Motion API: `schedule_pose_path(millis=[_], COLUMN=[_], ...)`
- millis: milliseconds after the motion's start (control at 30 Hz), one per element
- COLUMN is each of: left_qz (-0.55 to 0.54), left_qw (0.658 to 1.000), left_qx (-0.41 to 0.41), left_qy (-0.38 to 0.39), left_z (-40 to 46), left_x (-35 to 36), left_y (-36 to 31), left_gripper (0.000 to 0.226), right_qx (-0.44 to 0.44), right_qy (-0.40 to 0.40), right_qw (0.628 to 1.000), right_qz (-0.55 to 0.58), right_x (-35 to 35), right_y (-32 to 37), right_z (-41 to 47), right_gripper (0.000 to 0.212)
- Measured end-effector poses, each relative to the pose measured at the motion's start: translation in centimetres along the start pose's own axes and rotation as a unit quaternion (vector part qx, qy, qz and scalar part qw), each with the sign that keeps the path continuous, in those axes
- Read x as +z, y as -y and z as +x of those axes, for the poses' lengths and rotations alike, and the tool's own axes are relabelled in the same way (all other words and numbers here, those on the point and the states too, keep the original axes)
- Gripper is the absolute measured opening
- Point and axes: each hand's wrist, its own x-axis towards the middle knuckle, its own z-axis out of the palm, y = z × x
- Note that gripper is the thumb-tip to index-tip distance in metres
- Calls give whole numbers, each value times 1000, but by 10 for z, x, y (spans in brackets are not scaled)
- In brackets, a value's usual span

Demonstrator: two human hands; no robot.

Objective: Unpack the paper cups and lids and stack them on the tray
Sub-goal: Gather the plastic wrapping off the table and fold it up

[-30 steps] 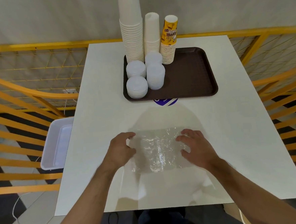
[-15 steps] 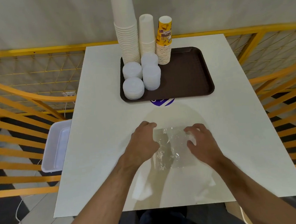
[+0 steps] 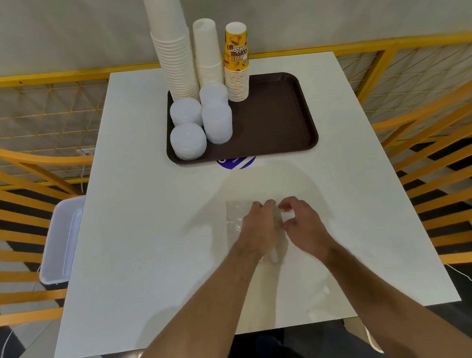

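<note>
A brown tray sits at the far middle of the white table. On its left part stand a tall white cup stack, a shorter white cup stack and a yellow printed cup stack, with several stacks of white lids in front. Near me lies a clear plastic bag, folded over. My left hand lies on top of it with bent fingers holding its edge. My right hand is close beside the left, fingers loosely curled, thumb and forefinger apart.
A white plastic bin sits below the table's left edge. Yellow railings run along both sides and the back. A purple sticker shows just in front of the tray. The tray's right half is bare.
My left hand has swept rightward across the bag, folding it over until it meets my right hand. The bag's visible area has shrunk to a narrow strip.
</note>
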Motion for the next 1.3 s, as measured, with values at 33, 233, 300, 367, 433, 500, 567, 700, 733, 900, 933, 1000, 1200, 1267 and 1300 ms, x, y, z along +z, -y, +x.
schedule_pose_path(millis=[33, 233, 300, 367, 433, 500, 567, 700, 733, 900, 933, 1000, 1200, 1267, 1300], left_qz=[-6, -1, -13, -21, -26, -22, -40, -45, -47, -46, -42, -38, -70, -132, -176], left_qw=[1000, 999, 998, 989, 979, 975, 970, 971, 970, 966, 966, 966, 966, 960, 954], left_qx=[8, 50, 46, 0, -90, -180, -220, -220, -224, -233, -234, -234, -222, -211, -207], left_qy=[1, 19, -47, -146, -183, -131, -95, -83, -85, -100, -101, -105, -114, -127, -130], left_z=[1, -5, -7, -9, -12, -16, -18, -13, -12, -9, -9, -8, -8, -10, -11], left_x=[3, -6, -15, -24, -35, -42, -43, -33, -31, -29, -29, -28, -26, -29, -31], left_y=[-1, 0, 8, 27, 51, 69, 74, 70, 70, 69, 67, 63, 60, 59, 59], left_gripper=[48, 53, 50, 42, 35, 29, 15, 24, 27, 12, 10, 8, 6, 4, 2], right_qx=[0, -7, -12, -13, -6, 1, 4, 0, 0, -1, -2, 0, 11, 15, 17], right_qy=[-1, -7, -4, -2, 0, 1, 0, -4, -4, -5, -7, -12, -17, -15, -15], right_qw=[1000, 1000, 1000, 1000, 1000, 1000, 1000, 1000, 1000, 1000, 1000, 1000, 1000, 1000, 1000], right_qz=[2, 3, 2, -2, -3, -9, -12, -15, -14, -17, -17, -17, -10, -8, -5], right_x=[0, 1, 1, 1, 2, 2, 3, 3, 3, 3, 3, 4, 5, 5, 6], right_y=[0, -3, -4, -5, -5, -5, -3, 1, 1, 4, 4, 5, 7, 7, 7], right_z=[0, 2, 2, 3, 4, 5, 5, 4, 4, 0, -1, -2, -5, -6, -6], right_gripper=[45, 43, 45, 47, 47, 47, 47, 48, 48, 48, 48, 48, 45, 46, 46])
